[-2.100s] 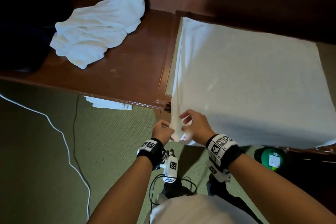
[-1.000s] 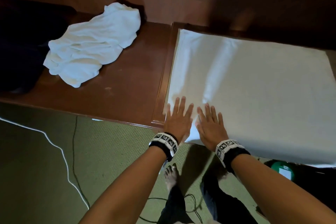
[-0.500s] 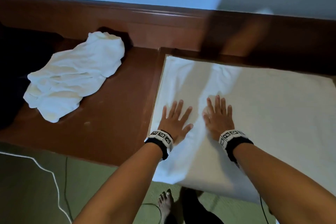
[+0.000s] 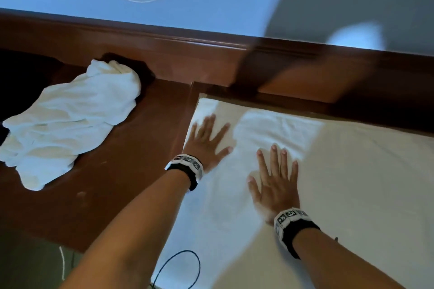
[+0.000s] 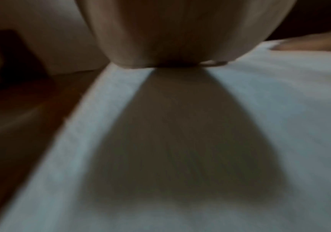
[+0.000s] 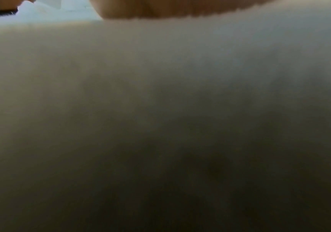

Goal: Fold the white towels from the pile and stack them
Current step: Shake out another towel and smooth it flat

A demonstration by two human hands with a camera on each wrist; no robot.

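Head view, fingers: your left hand (image 4: pixel 206 145) and right hand (image 4: pixel 274 185) lie flat, fingers spread, gripping nothing.
Under your palms: the spread white towel (image 4: pixel 340 183), pressed onto the wooden counter (image 4: pixel 131 171).
Left of your fingers: the crumpled towel pile (image 4: pixel 68 122), well apart.

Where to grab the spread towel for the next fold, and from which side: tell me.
Probably the two near corners. The spread towel lies flat under the open left hand and right hand, and its near edge overhangs the wooden counter, so fingers can get under it from the person's side and pinch.
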